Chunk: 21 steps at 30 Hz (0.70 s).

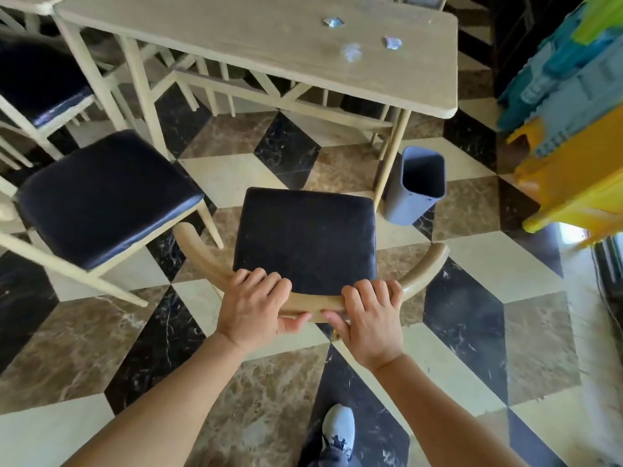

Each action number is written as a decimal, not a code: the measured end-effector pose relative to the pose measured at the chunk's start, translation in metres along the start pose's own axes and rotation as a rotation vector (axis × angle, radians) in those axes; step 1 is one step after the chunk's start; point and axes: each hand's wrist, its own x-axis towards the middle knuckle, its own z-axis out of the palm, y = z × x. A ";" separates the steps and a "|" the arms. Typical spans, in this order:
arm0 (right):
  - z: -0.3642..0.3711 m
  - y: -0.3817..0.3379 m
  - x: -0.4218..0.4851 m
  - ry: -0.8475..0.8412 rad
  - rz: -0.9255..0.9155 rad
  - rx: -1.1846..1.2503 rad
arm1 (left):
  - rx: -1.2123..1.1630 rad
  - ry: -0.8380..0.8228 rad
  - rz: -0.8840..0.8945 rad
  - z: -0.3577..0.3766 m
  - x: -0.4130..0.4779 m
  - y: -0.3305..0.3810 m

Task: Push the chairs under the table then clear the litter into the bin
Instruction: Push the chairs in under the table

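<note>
A pale wooden chair with a dark cushioned seat (305, 237) stands in front of me, out from the light wooden table (236, 38). My left hand (256, 305) and my right hand (367, 318) both grip its curved backrest rail (421, 271), fingers curled over the top. A second chair with a dark seat (104, 197) stands to the left, angled and also out from the table. Three crumpled bits of litter lie on the table's right part: one (333, 21), another (392, 42) and a third (351, 52). A grey bin (416, 187) stands open on the floor beside the table's right front leg.
A third dark-seated chair (43, 82) sits at the far left by another table. Stacked coloured plastic furniture (573, 106) fills the right side. The floor is patterned marble tile. My shoe (338, 429) shows at the bottom.
</note>
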 end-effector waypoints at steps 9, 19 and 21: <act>0.036 -0.007 0.062 0.010 0.041 -0.020 | 0.032 -0.054 -0.020 0.025 0.043 -0.061; 0.067 0.016 0.145 -0.089 0.050 -0.017 | 0.072 -0.053 -0.025 0.058 0.109 -0.113; 0.072 0.014 0.155 -0.111 0.077 -0.016 | 0.063 -0.057 -0.009 0.062 0.120 -0.125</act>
